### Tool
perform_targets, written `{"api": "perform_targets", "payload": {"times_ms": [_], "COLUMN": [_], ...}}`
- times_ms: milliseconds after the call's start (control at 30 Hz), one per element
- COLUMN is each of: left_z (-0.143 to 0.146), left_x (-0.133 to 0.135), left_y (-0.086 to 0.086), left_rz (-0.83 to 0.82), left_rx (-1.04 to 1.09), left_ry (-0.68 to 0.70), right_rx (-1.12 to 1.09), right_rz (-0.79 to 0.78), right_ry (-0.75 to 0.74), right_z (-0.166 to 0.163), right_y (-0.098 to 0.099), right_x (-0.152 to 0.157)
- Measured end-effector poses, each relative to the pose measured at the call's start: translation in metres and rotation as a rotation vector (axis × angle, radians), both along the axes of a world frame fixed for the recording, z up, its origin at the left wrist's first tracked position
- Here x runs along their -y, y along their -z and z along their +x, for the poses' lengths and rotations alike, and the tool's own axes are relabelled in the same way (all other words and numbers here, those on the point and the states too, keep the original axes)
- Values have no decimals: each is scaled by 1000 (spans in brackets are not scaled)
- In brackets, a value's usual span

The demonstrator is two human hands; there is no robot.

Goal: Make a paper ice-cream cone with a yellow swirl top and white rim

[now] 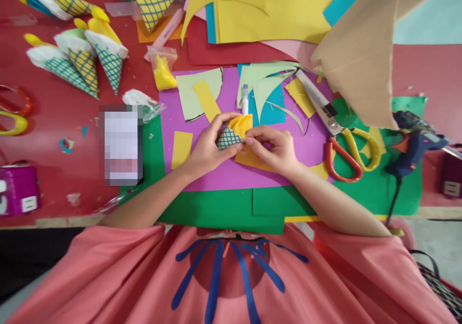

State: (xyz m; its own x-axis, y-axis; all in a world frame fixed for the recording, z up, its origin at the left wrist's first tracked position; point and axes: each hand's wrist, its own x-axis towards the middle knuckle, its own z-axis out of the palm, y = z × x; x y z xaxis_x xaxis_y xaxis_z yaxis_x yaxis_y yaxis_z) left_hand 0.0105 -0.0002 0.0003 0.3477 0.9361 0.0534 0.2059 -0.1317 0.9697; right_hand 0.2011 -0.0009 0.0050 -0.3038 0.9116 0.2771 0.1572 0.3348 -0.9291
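Note:
In the middle of the head view, my left hand is wrapped round a small paper cone, pale with a dark criss-cross pattern. Pleated yellow paper rises out of the cone's wide end. My right hand pinches at the cone's rim with thumb and forefinger; what lies between those fingertips is too small to make out. Beneath the hands are a purple sheet and a yellow-orange paper piece. Just behind the cone lies a white marker with a grey-blue cap.
Scissors with red and yellow handles lie at right, beside a blue glue gun. Several finished paper cones rest at upper left, above a blurred-out phone. Yellow card and brown card lie at the back.

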Motion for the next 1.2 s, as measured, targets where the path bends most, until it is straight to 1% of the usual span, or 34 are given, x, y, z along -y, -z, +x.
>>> {"api": "perform_targets", "payload": {"times_ms": [133,300,467,633,833,1033,1100,1200], "left_z": [0,0,-2,-1,0,-2,-2,-2], "left_x": [1,1,0,1,0,-1,-1,-1], "left_y": [-1,0,2,0,-3,-1,-1,-2], "left_rz": [-69,-46,39,4,-106,-155,-160,-120], "left_rx": [34,6,-103,-97,-19,25,27,9], "left_ry": [-8,11,21,46,53,22,16,18], "right_rx": [20,-24,-19,-26,42,1,22,54], "right_rz": [-20,-11,-86,-172,-125,-123,-106,-91], "right_ry": [-14,-3,53,63,23,-22,-25,-9], "right_z": [0,0,-3,-3,-1,0,0,-1], "right_y": [1,-2,-4,-4,-2,0,1,3], "right_x": [0,0,1,3,2,2,1,1]}}
